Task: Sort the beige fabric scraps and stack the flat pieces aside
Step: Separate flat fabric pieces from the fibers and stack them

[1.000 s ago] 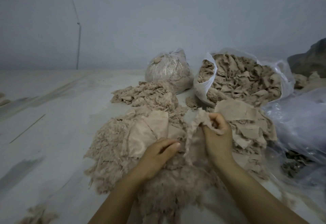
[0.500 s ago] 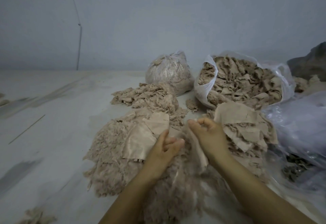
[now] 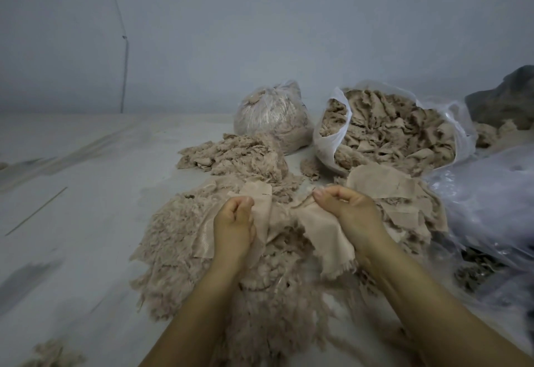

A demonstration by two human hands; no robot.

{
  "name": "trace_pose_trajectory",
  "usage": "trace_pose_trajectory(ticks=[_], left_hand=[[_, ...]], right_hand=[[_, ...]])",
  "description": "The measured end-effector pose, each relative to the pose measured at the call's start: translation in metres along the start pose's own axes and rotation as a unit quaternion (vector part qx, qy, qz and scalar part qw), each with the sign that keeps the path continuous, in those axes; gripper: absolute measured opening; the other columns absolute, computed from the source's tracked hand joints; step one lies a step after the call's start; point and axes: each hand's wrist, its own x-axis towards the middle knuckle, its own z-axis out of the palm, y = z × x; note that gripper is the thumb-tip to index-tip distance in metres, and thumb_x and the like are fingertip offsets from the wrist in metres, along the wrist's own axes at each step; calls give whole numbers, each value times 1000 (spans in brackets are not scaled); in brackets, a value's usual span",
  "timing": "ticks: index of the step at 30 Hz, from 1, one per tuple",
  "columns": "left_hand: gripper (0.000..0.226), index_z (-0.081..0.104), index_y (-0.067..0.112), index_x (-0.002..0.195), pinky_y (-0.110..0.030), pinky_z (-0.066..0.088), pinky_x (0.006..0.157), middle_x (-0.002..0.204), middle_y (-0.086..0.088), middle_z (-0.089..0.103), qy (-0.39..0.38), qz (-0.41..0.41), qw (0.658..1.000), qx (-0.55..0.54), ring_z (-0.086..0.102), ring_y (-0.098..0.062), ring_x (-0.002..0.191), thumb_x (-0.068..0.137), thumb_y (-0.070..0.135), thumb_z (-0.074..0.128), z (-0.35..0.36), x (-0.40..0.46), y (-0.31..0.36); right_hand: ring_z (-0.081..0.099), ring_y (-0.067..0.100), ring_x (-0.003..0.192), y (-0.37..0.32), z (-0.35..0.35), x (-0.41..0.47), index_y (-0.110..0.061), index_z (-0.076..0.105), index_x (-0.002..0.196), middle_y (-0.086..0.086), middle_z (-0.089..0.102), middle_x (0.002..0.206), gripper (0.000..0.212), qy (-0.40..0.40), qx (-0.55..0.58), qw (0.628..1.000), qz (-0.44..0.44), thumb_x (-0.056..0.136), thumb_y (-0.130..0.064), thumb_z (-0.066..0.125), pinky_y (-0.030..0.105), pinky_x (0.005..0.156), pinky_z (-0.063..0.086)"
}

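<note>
The pale floor (image 3: 72, 222) lies open from your nine to eleven o'clock, crossed only by a thin stick (image 3: 36, 212). At twelve, right under your hands, spreads the big frayed scrap heap (image 3: 179, 239), its ragged edge reaching toward seven. The open bag (image 3: 329, 147) of scraps stands at one o'clock, the tied bag (image 3: 271, 118) just beside it at twelve. The flat stack (image 3: 404, 202) sits at two, touching your right wrist. Your left hand (image 3: 234, 228) and right hand (image 3: 349, 213) each have curled fingers pinching one beige cloth piece (image 3: 315, 231) stretched between them; its fringed edge hangs toward five.
</note>
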Motion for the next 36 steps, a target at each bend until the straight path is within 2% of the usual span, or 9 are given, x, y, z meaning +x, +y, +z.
trace_pose_trajectory(ticks=[6,10,14,18,21,24,30,33,36], left_hand=[[52,60,22,111,-33,55,79,99,0,68,-157,-65,985,-5,67,-15,89,74,57,68,22,-9,1],[23,63,13,78,-19,34,43,43,10,43,-64,-48,996,-39,37,-3,37,96,22,52,26,-9,0],[26,57,8,83,-16,22,33,45,4,32,47,-55,997,-39,27,-3,34,101,20,42,3,3,-1],[48,60,16,111,-20,48,62,83,4,66,-236,-46,967,88,63,-8,71,82,55,61,9,-17,-1],[54,48,28,124,-20,52,75,107,5,66,-338,-81,937,47,68,-10,92,77,43,71,28,-27,-9],[11,69,18,93,-17,42,46,66,2,60,-263,-95,959,-46,51,-6,48,89,22,60,36,-28,-6],[36,51,18,60,-14,29,43,44,11,45,-261,7,956,133,35,1,38,96,13,50,21,-21,0],[26,59,26,72,-14,35,60,67,14,59,-164,128,920,331,50,3,62,95,17,51,0,-11,2],[33,56,18,125,-21,32,92,122,-5,52,14,178,833,523,46,-17,111,92,22,57,-32,5,4]], right_hand=[[67,8,63,-3,3,3,-12,74,77,1,73,71,9,-106,-4,993,53,83,-18,71,17,56,51],[61,8,56,3,-3,5,-9,71,74,-2,68,62,13,-51,-32,998,30,83,-17,71,17,53,47],[60,16,63,2,-20,12,-16,68,67,2,67,66,19,25,-14,999,23,85,-17,70,27,65,48],[61,11,58,-11,-23,21,-14,69,72,-1,68,65,17,8,-2,1000,0,87,-20,68,24,58,50],[61,9,56,-14,-14,26,-12,69,76,-2,68,63,15,-23,-5,1000,-16,89,-20,66,18,51,49],[62,12,66,-2,-12,28,-14,71,77,0,69,70,11,0,-23,999,-31,87,-18,69,25,64,52],[57,-11,55,-5,-35,48,-27,73,78,-22,65,60,3,141,-128,974,-120,81,-27,75,4,51,42],[64,5,64,-21,-61,69,-27,71,77,-16,67,67,12,180,-194,957,-117,85,-36,69,18,53,48],[60,29,101,-26,-90,85,-19,69,104,7,68,107,28,179,-446,875,-57,87,-41,63,37,84,48]])
